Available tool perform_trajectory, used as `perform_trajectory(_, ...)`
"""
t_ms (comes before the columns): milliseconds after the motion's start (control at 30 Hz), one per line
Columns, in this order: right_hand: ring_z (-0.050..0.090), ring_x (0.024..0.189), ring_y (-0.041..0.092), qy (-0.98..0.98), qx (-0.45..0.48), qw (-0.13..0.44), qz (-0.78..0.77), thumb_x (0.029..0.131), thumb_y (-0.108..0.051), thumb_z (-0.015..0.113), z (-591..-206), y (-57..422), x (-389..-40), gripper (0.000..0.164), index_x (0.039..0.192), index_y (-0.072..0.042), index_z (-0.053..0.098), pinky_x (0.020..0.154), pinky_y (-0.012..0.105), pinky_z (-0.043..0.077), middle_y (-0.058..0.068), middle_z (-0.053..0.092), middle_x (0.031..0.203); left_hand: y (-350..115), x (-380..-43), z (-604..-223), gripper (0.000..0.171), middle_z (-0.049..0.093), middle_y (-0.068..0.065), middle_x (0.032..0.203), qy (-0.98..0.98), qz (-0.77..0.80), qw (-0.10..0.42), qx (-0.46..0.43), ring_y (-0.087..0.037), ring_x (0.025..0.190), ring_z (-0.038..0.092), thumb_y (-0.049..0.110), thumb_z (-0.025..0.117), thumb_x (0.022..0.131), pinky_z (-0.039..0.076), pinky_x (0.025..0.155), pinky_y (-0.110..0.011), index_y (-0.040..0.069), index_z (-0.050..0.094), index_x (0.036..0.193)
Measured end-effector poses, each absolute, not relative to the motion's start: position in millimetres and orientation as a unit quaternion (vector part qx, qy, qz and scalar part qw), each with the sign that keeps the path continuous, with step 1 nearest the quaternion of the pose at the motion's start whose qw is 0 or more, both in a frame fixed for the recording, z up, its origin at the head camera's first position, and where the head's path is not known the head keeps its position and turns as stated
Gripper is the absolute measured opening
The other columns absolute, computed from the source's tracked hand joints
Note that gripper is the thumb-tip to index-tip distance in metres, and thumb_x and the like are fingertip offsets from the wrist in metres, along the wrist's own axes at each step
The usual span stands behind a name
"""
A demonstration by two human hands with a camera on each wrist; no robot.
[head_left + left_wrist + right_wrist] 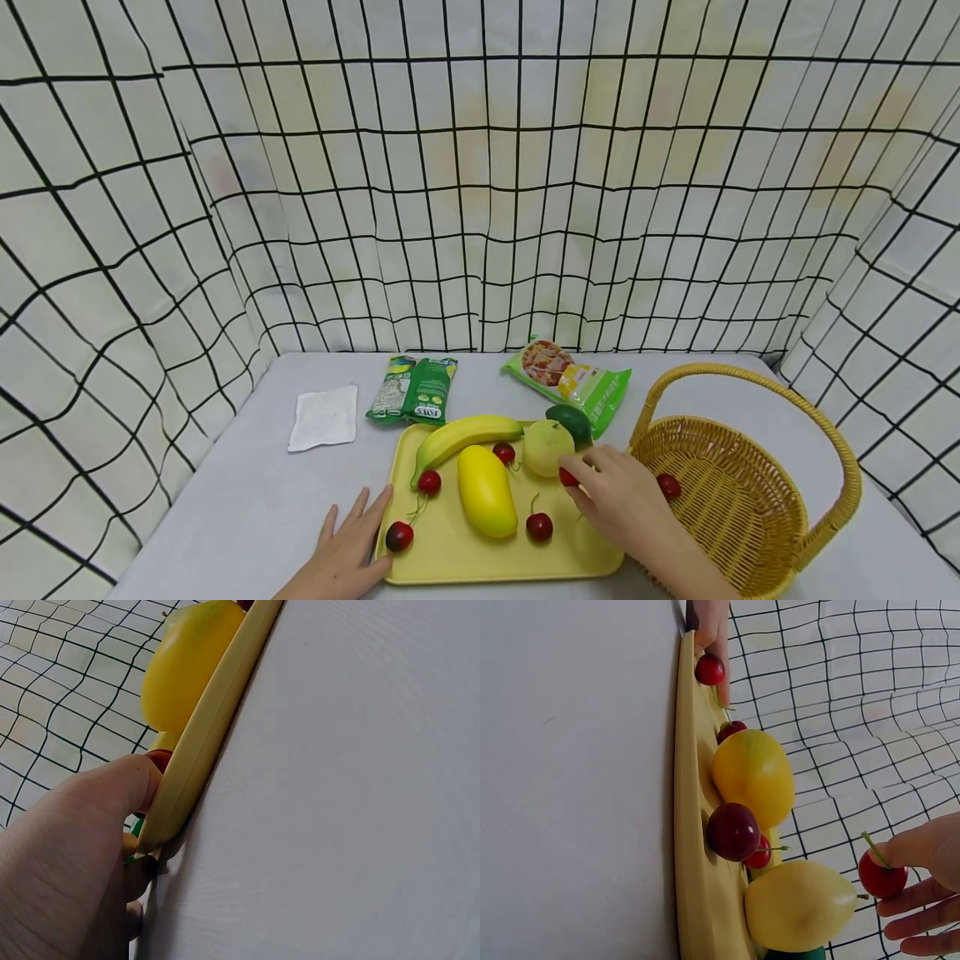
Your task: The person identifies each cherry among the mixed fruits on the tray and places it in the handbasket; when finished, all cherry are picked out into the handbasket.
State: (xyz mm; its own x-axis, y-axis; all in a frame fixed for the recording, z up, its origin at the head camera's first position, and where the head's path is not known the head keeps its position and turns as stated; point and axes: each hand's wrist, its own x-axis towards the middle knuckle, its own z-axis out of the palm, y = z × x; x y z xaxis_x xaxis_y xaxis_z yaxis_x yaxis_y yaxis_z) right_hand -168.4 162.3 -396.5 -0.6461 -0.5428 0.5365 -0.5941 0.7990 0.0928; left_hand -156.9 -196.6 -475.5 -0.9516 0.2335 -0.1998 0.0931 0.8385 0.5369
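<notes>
Over the right part of the yellow tray (577, 560), the right hand (628, 498) has a red cherry (883, 879) in its grip, pinched between thumb and fingers near the pale yellow pear (546, 448). In the head view the fingers cover much of this cherry; the right wrist view bares its green stem, beside the thumb.

At the tray's left edge the left hand (345, 546) has its grip unclosed, fingers spread out in the head view; the left wrist view adds the thumb against the rim. Only the head view takes in the wicker basket (738, 471), with another cherry (668, 487) inside.

Beyond the tray, on the tabletop (232, 500), a green packet (431, 383) bears white lettering, inverted and too small to read surely; a second packet (603, 392) pictures round food, its small print illegible.
</notes>
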Motion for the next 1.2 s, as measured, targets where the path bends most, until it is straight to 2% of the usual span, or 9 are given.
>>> perform_trajectory(433,0.053,0.067,0.010,-0.901,0.303,0.308,0.032,0.065,-0.019,0.081,-393,182,-168,0.033,0.094,-0.020,0.065,0.052,0.023,0.045,-0.007,0.056,0.074,-197,-157,-476,0.082,0.030,-0.018,0.145,0.951,0.268,0.131,0.082,-0.040,0.135,0.010,0.029,0.063,0.075,-0.008,0.099,-0.064,0.002,0.026,0.143)
perform_trajectory(633,0.053,0.070,0.011,-0.916,0.280,0.286,0.024,0.067,-0.019,0.080,-386,192,-167,0.033,0.096,-0.020,0.065,0.055,0.025,0.046,-0.007,0.058,0.076,-196,-157,-476,0.083,0.031,-0.018,0.144,0.951,0.268,0.132,0.082,-0.040,0.135,0.010,0.029,0.063,0.075,-0.009,0.099,-0.065,0.002,0.026,0.143)
perform_trajectory(867,0.052,0.068,0.014,-0.911,0.283,0.300,0.029,0.066,-0.015,0.078,-384,205,-167,0.033,0.096,-0.016,0.065,0.054,0.028,0.046,-0.004,0.056,0.074,-196,-157,-475,0.082,0.031,-0.017,0.144,0.951,0.267,0.128,0.086,-0.040,0.135,0.011,0.030,0.062,0.075,-0.008,0.099,-0.064,0.002,0.026,0.143)
perform_trajectory(1200,0.055,0.068,0.015,-0.919,0.248,0.304,0.038,0.067,-0.021,0.078,-387,231,-169,0.032,0.096,-0.013,0.067,0.053,0.030,0.047,-0.002,0.059,0.075,-196,-157,-475,0.084,0.030,-0.017,0.145,0.952,0.266,0.134,0.078,-0.040,0.135,0.010,0.029,0.062,0.074,-0.009,0.099,-0.064,0.003,0.025,0.144)
